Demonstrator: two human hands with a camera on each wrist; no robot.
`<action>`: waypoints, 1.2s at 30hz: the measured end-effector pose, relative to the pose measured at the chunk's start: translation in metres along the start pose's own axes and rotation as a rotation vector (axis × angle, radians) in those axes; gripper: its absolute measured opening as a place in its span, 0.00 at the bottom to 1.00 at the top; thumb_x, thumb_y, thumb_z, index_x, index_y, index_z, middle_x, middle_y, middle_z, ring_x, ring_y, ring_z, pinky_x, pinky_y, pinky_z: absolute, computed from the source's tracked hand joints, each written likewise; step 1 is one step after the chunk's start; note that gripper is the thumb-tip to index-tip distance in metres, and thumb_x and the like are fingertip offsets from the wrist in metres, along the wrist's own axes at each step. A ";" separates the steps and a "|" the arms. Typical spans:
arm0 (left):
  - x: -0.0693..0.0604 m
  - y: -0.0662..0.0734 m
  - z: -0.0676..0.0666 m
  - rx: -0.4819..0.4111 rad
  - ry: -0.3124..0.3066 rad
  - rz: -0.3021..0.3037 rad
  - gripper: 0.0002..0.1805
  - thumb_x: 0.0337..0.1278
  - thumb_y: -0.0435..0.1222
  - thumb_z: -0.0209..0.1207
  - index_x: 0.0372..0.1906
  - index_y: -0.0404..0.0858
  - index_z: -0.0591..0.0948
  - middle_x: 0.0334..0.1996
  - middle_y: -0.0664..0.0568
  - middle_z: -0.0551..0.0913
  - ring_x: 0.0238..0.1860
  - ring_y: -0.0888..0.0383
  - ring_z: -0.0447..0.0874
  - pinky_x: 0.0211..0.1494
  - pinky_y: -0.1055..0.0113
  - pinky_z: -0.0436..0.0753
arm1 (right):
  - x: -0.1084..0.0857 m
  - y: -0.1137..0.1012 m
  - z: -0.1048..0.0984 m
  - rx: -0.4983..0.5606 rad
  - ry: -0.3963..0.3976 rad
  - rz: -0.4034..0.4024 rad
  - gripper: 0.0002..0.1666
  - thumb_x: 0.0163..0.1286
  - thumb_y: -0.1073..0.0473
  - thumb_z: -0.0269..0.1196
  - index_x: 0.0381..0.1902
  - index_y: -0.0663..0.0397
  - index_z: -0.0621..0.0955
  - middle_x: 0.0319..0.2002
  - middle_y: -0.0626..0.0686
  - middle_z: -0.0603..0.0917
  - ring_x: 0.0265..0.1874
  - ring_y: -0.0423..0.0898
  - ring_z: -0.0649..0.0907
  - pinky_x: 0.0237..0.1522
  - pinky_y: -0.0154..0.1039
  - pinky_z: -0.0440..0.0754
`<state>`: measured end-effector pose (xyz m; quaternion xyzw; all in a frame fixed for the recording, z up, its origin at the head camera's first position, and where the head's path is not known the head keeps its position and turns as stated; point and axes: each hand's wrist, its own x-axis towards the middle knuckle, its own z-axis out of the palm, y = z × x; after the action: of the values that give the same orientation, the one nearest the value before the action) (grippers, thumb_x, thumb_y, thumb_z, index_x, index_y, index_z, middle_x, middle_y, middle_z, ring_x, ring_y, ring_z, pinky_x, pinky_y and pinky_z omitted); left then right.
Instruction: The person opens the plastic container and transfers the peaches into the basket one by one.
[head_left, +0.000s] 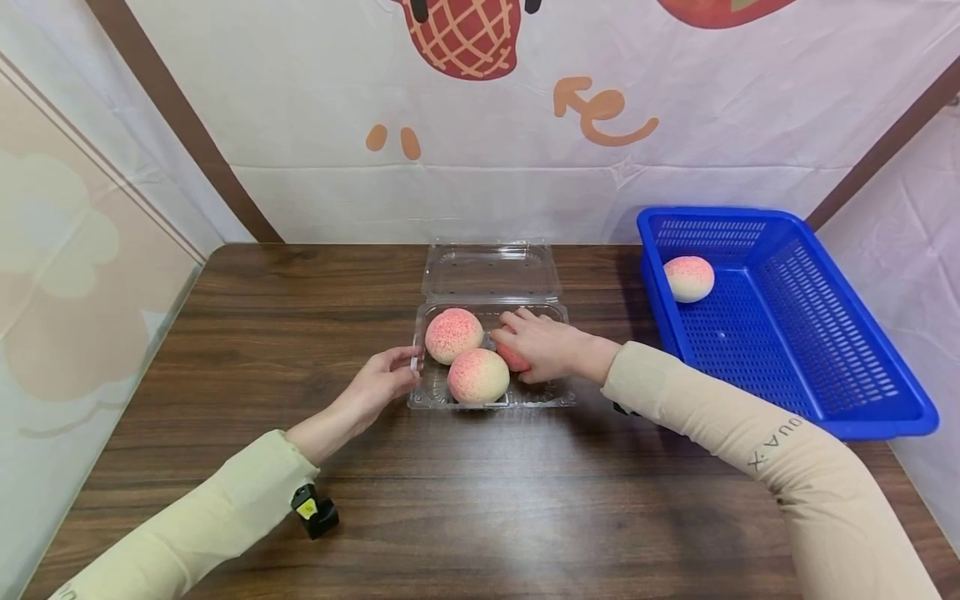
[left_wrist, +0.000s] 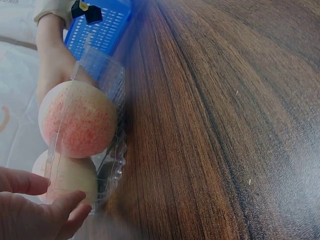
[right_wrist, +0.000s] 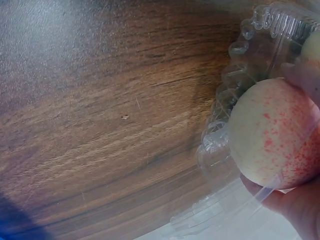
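Observation:
A clear plastic clamshell box (head_left: 536,398) lies on the table with its lid (head_left: 491,273) folded back. Inside its left part are two speckled pink-and-cream peaches, one behind (head_left: 453,335) and one in front (head_left: 478,377). My right hand (head_left: 551,346) grips a third peach (head_left: 514,357) in the right part of the box, mostly covered by the hand in the head view. The right wrist view shows that peach (right_wrist: 270,132) between thumb and fingers. At the left rim, my left hand (head_left: 384,379) pinches the box wall, fingertips (left_wrist: 37,184) beside a peach (left_wrist: 75,177).
A blue plastic basket (head_left: 873,333) stands on the right of the table, with one peach (head_left: 689,279) against its left wall. Behind the wooden table (head_left: 480,508) hangs a printed white cloth (head_left: 300,100). A black wrist camera (head_left: 315,511) sits at the left cuff.

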<state>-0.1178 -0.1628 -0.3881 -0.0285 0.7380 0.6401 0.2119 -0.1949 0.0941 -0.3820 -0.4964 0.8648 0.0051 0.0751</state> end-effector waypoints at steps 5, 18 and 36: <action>0.000 0.000 -0.001 0.012 -0.002 0.006 0.26 0.58 0.23 0.41 0.62 0.18 0.55 0.57 0.27 0.63 0.56 0.44 0.65 0.63 0.54 0.66 | 0.000 0.000 0.000 -0.023 -0.005 0.000 0.41 0.46 0.53 0.70 0.59 0.56 0.67 0.54 0.61 0.67 0.50 0.56 0.69 0.37 0.50 0.79; 0.000 -0.001 -0.001 0.011 0.000 0.004 0.26 0.58 0.24 0.42 0.62 0.19 0.56 0.56 0.28 0.64 0.55 0.45 0.66 0.62 0.54 0.66 | 0.000 -0.001 -0.002 -0.058 -0.010 -0.034 0.42 0.46 0.52 0.70 0.58 0.57 0.67 0.54 0.61 0.67 0.51 0.56 0.69 0.38 0.50 0.79; 0.000 0.001 -0.001 0.012 -0.004 -0.002 0.26 0.58 0.23 0.41 0.62 0.18 0.55 0.57 0.27 0.63 0.55 0.45 0.66 0.62 0.54 0.66 | -0.001 0.001 -0.011 -0.111 -0.012 -0.045 0.40 0.45 0.52 0.71 0.56 0.54 0.69 0.52 0.58 0.68 0.51 0.55 0.69 0.40 0.51 0.78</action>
<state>-0.1181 -0.1638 -0.3872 -0.0267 0.7415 0.6353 0.2140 -0.1966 0.0944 -0.3709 -0.5190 0.8514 0.0542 0.0527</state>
